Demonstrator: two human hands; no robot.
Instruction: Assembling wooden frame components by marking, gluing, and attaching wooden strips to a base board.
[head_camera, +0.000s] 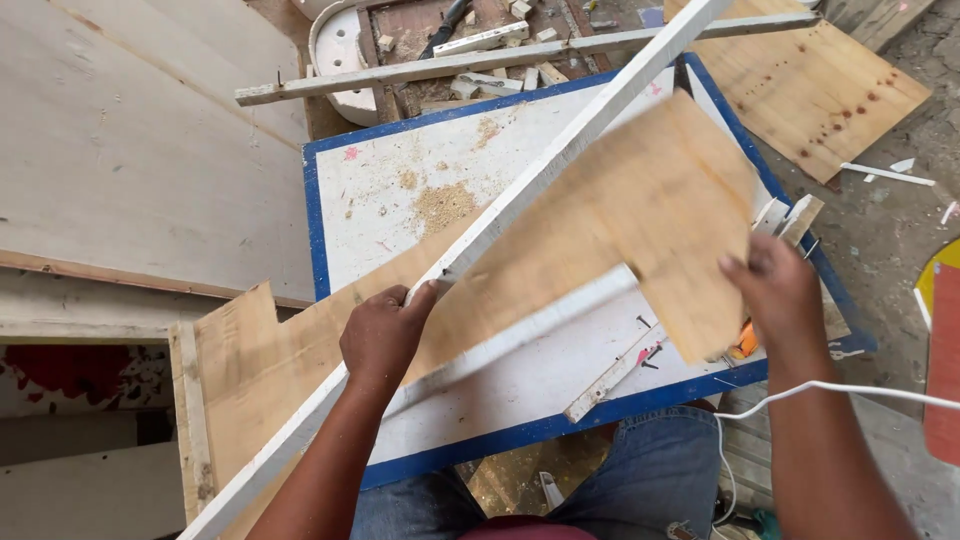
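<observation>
Gripping the long white strip with the left hand, the person steadies the plywood piece with the right hand closed on its edge, above the white table. Loose nails nearby could prick; the blurred plywood may slip.

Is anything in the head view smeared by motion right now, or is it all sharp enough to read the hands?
Head view: the plywood piece and the right hand on it are motion-blurred; the left hand on the white batten is sharp. Even daylight, soft shadows, no glare.
</observation>
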